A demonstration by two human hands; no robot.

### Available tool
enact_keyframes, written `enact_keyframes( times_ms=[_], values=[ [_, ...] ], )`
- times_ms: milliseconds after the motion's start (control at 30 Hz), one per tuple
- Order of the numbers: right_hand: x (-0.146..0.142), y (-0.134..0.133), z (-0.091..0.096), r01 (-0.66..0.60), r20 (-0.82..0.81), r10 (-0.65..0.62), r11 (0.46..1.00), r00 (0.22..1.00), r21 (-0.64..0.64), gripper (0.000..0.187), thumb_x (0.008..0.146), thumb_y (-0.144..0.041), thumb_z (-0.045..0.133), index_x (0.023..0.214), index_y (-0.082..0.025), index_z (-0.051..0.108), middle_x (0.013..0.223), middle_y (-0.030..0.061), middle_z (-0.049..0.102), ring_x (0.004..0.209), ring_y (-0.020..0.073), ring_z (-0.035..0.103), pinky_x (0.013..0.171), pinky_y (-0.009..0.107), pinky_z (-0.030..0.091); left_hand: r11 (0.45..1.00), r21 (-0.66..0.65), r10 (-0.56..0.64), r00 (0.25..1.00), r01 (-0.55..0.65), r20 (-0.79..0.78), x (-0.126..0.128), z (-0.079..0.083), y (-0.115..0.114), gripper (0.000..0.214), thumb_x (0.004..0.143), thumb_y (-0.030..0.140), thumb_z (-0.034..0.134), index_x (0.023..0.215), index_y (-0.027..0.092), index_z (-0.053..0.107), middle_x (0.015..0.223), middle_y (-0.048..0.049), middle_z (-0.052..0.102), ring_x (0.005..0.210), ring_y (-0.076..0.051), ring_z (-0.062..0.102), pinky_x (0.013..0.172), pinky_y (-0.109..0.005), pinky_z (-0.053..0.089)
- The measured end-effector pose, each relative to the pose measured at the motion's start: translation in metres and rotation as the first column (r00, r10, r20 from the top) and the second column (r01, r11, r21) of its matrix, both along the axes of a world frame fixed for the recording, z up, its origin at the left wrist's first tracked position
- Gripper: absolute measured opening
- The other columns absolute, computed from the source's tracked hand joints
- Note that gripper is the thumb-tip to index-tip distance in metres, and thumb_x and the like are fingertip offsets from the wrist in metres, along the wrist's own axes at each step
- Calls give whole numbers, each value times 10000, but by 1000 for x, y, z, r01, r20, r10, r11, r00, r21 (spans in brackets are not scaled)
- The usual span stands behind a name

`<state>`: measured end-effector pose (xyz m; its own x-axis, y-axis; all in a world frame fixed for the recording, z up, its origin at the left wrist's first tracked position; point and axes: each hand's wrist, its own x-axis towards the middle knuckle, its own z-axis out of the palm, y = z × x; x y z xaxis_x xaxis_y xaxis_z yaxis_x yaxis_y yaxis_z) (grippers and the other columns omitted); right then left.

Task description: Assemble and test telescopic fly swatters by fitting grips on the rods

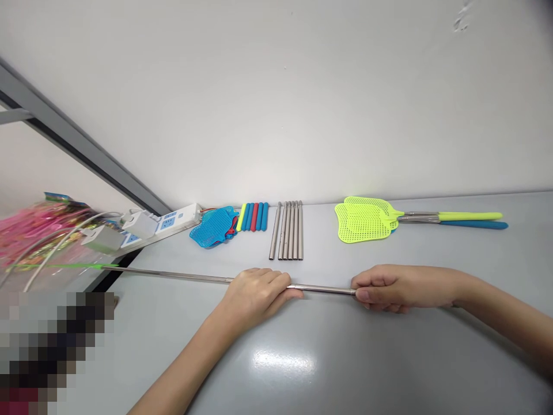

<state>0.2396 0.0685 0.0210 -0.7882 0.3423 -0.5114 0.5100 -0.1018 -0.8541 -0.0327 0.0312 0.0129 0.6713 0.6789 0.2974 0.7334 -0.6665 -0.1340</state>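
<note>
Stretching from its green end, at nine o'clock from the left hand, a thin metal rod runs rightward over the tabletop. At ten o'clock from this hand is a white power strip; at eleven, blue mesh heads; at twelve, a row of coloured sleeves. The left hand is wrapped over the rod. At one o'clock lie metal tubes. At three, the right hand holds the rod by its right part, fingers curled. At two, further right, lie swatters with yellow and blue handles.
</note>
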Motion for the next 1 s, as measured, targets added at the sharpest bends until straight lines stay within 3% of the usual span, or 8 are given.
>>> enact_keyframes(
  times_ms=[1000],
  values=[
    [10, 10, 2, 45, 112, -38, 997, 993, -58, 297, 829, -452, 450, 754, -175, 523, 661, -29, 422, 536, 66, 366, 490, 167, 319, 997, -65, -32, 999, 35, 42, -15, -1, 7, 305, 885, 350, 379, 642, 183, 458, 523, 43, 492, 457, -87, 455, 464, -213, 302]
  ],
)
